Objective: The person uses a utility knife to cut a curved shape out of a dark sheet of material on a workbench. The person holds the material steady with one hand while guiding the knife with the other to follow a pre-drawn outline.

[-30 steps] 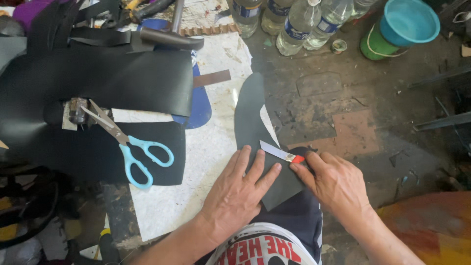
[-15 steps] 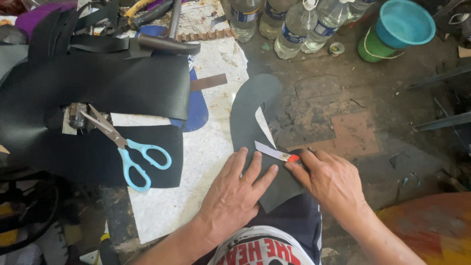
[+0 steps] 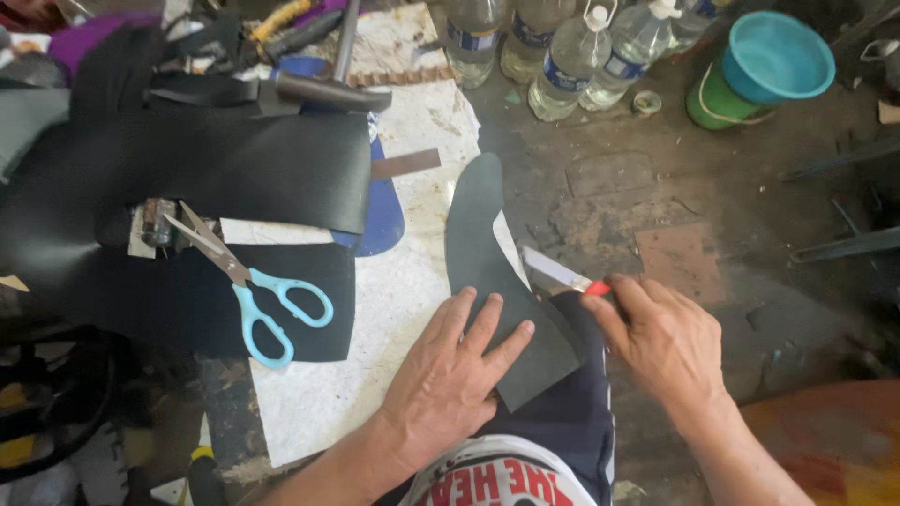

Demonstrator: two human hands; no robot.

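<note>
A dark grey sole-shaped piece of leather [image 3: 478, 234] lies on a white marbled slab [image 3: 403, 281]. My left hand [image 3: 450, 375] presses flat on its near end, fingers spread. My right hand [image 3: 666, 342] grips a utility knife with a red handle [image 3: 562, 274]; the blade meets the right edge of the grey piece.
Scissors with light blue handles [image 3: 253, 290] rest on black leather sheets [image 3: 216, 178] to the left. A hammer [image 3: 333, 89] lies at the back. Several plastic bottles [image 3: 572, 56] and stacked teal and green buckets [image 3: 759, 70] stand on the dirty floor beyond.
The knife has moved along the right edge of the grey piece. The thin pale strip seen beside the cut half a second ago is hardly visible now. My left hand stays pressed down.
</note>
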